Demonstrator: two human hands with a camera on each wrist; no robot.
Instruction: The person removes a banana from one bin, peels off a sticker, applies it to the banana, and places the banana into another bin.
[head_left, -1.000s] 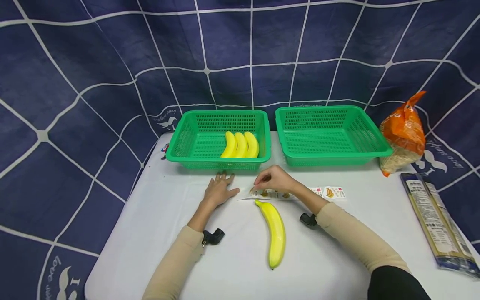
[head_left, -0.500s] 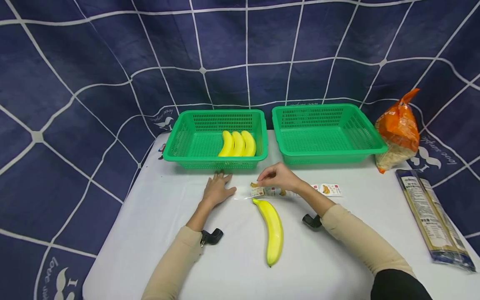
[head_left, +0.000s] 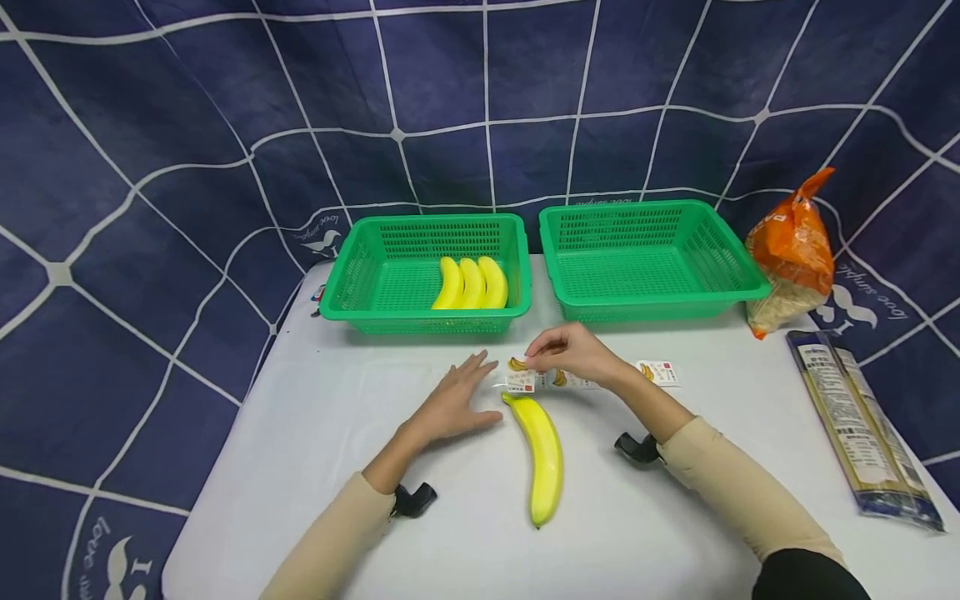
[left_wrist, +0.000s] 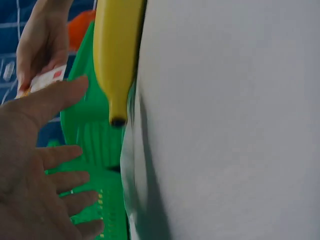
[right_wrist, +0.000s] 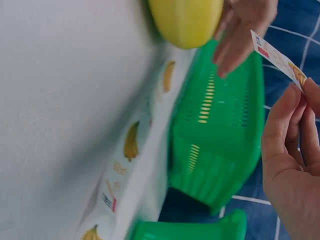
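Between thumb and fingers, my right hand (head_left: pixel 573 354) pinches a small white sticker (head_left: pixel 521 381) printed with bananas. In the right wrist view that sticker (right_wrist: pixel 277 59) is peeled free and slightly curved. Beneath the right hand lies a strip of banana stickers (head_left: pixel 660 373), partly hidden by the hand and forearm. My left hand (head_left: pixel 453 404) has its fingers spread and holds nothing; it is left of the sticker. A single yellow banana (head_left: pixel 545 462) lies on the white table between the forearms, its stem toward the strip. In the left wrist view, the banana's end (left_wrist: pixel 118 107) shows beside the left thumb.
A green basket (head_left: pixel 420 316) with three bananas (head_left: pixel 470 283) stands behind the left hand. Right of it is a second green basket (head_left: pixel 660 298). An orange-topped bag (head_left: pixel 795 242) and flat long packages (head_left: pixel 862 425) lie at the right. A dark grid cloth hangs behind.
My right hand has lifted the sticker off the strip and moved slightly right. My left hand, flat on the table before, has risen and shifted toward the sticker.
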